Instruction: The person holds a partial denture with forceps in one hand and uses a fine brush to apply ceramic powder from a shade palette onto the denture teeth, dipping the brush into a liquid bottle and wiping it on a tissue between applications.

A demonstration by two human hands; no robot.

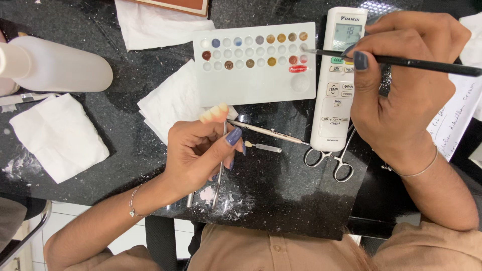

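Right hand (401,75) pinching brush (401,61) over palette (256,85); left hand (198,155) curled around denture (213,114)

Dark blue nail polish, thin bracelets on both wrists, tan buttoned shirt (273,251).

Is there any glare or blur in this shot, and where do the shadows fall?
Head view: sharp throughout; bright glare on the white bottle at left; the right hand casts a soft shadow on the dark counter; the palette is evenly lit.
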